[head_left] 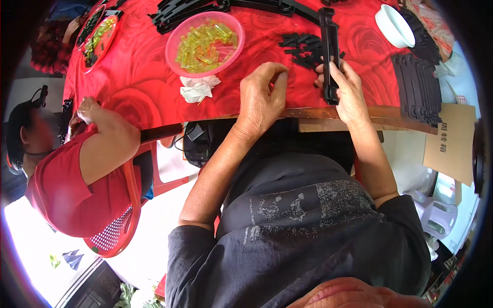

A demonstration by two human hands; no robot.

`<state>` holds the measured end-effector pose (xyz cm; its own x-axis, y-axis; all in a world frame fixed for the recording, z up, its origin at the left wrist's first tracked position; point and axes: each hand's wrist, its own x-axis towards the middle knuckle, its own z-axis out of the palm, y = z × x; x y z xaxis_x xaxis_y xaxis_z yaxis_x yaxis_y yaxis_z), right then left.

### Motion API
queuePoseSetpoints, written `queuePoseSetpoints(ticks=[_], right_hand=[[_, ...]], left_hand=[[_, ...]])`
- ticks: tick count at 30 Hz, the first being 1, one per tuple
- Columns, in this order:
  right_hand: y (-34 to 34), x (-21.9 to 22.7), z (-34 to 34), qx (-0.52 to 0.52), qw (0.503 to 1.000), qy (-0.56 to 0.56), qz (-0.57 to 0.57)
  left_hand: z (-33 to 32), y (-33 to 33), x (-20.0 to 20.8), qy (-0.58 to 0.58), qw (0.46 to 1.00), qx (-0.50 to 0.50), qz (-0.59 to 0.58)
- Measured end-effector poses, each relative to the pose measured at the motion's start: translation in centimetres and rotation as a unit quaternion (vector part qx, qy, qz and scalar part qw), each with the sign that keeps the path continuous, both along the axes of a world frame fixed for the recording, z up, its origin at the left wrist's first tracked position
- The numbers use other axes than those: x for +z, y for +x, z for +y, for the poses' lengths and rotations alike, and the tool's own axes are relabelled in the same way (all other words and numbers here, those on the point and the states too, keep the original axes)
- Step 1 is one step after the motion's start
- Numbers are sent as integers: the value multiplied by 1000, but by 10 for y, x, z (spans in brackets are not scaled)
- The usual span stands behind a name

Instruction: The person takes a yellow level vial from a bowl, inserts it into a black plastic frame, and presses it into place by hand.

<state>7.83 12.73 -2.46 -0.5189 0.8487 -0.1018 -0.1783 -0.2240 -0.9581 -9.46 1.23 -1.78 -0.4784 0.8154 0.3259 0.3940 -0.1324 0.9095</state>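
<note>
My right hand (350, 92) is closed round the lower part of a long black plastic channel-shaped piece (329, 46), which stands nearly lengthwise away from me over the table edge. My left hand (261, 97) hovers above the red cloth with its fingers curled and thumb and fingertips together; whatever they pinch, if anything, is hidden. Between my hands and farther off lies a pile of small black plastic strips (303, 47). A pink bowl (241, 49) stands beyond my left hand, filled with short yellow-green clear tubes (205, 43). A crumpled white tissue (199, 88) lies just in front of it.
More long black pieces (190, 11) lie along the far side. A white bowl (394, 25) and a row of stacked black parts (417, 87) are at the right. A person in red (77, 174) sits at the left near another tray (105, 38). A cardboard box (449, 143) stands at right.
</note>
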Motion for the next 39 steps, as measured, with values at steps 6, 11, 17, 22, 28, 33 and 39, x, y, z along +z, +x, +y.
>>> queuePoseSetpoints(ticks=[6, 11, 17, 22, 28, 33, 39], right_hand=[[-12, -4, -19, 12, 1000, -6, 20], [-14, -8, -26, 25, 999, -11, 16], [-15, -13, -29, 19, 999, -17, 31], [-10, -17, -28, 30, 999, 0, 32], [-10, -18, -27, 30, 1000, -1, 10], [-12, -19, -26, 34, 999, -10, 18], [-14, -14, -28, 33, 999, 4, 3]], left_hand=[[8, -64, 15, 37, 987, 123, 100], [27, -120, 22, -107, 962, 159, 193], [58, -141, -8, -132, 931, 146, 307], [58, -134, -7, -190, 883, 55, 425], [58, -138, 7, -240, 900, 76, 357], [51, -146, 6, -309, 849, 142, 405], [33, -158, 11, -261, 877, 9, 404]])
